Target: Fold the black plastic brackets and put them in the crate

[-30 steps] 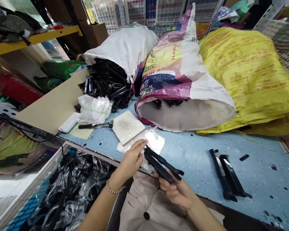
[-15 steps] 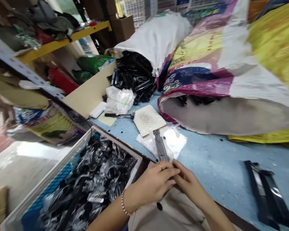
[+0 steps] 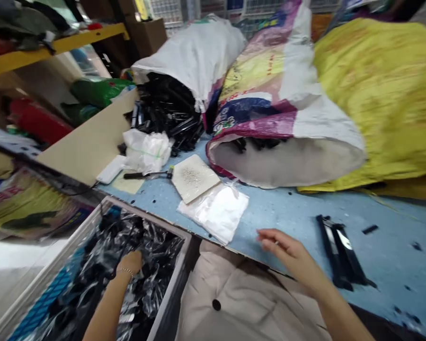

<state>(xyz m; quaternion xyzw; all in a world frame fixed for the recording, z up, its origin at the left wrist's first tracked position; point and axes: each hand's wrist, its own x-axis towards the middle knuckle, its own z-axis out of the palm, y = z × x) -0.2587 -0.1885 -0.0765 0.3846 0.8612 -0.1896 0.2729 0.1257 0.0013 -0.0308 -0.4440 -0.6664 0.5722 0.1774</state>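
My left hand (image 3: 130, 265) is down inside the crate (image 3: 186, 241) at the lower left, among black pieces in clear plastic bags (image 3: 156, 251). Its fingers are hidden below the back of the hand, so whatever they hold does not show. Over the front part of the blue table (image 3: 270, 208), my right hand (image 3: 284, 248) is open, its fingers stretched to the left and nothing in them. Left of it lies a stack of clear plastic bags (image 3: 230, 206), partly under a square cream board (image 3: 195, 177). Two black parts with shiny strips (image 3: 342, 253) lie to its right.
A white sack (image 3: 195, 52) at the back spills black parts (image 3: 170, 113). Beside it lie an open printed sack (image 3: 287, 161) and a yellow sack (image 3: 383, 104). A small hammer (image 3: 149, 174) and a white plastic bundle (image 3: 147, 149) are at left. A beige cushion (image 3: 234, 303) is in front.
My hands have parted. The left has moved from the bagged dark piece at the table edge down into the crate; the right has let go and opened. The view has turned right.
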